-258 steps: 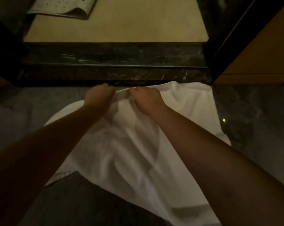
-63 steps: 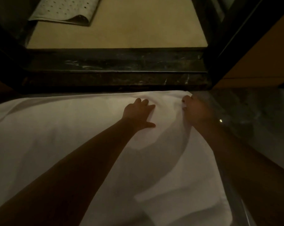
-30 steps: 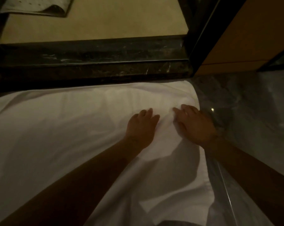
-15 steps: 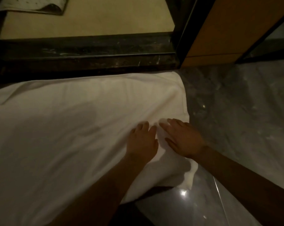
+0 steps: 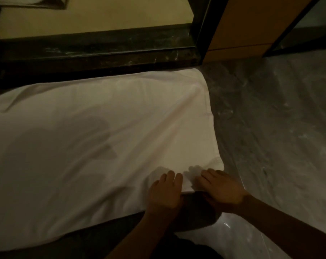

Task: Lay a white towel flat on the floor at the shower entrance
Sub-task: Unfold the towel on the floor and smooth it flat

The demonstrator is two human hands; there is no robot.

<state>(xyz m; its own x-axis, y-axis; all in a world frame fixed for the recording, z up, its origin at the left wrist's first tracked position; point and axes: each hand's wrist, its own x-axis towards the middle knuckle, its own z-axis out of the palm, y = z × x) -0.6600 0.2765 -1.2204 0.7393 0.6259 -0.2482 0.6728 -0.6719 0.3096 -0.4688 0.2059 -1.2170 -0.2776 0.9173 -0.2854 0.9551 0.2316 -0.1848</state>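
The white towel (image 5: 94, 139) lies spread across the dark floor, its far edge along the black marble shower sill (image 5: 102, 51). A shallow crease runs diagonally toward its far right corner, and its far left corner is folded over. My left hand (image 5: 165, 191) rests palm down on the towel's near edge, fingers together and flat. My right hand (image 5: 221, 187) lies flat beside it at the near right corner, fingers on the cloth, palm partly over the floor. Neither hand grips the cloth.
Beyond the sill is the beige shower floor (image 5: 102, 17) with a perforated bath mat (image 5: 51, 2) at the far left. A dark door frame (image 5: 201, 27) and an orange wooden panel (image 5: 252, 23) stand at the right. Grey marble floor (image 5: 280, 128) extends to the right.
Both hands have slid back over the towel from its far right corner to its near right corner, smoothing it. The towel went from bunched in my hands to spread out.
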